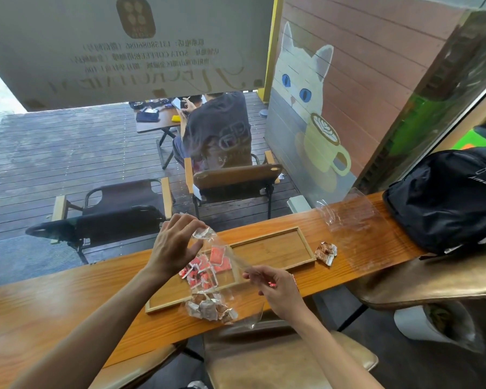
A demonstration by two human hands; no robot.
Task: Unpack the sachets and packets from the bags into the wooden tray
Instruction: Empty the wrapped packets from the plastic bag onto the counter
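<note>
Holding one bag (225, 256), two hands (174, 248).

A long wooden counter (68, 301) carries a shallow wooden tray (298, 265). Beside the tray lie brown-and-silver sachets (326, 252), an empty clear plastic bag (351, 217) and a black backpack (446, 197).

Even, soft daylight enters through the window (152, 122) across the upper half of the frame; the far left edge is overexposed to near white. Faint reflections veil the glass, and the printed lettering at upper centre reads mirrored and hazy. The tabletop (68, 299) shows a dull sheen and only weak, diffuse shadows. Glare streaks the clear plastic bag (351, 214) at right. Wide-angle distortion bows straight lines toward the frame edges. The lower corners are dimmer, and detail throughout is slightly soft.
</note>
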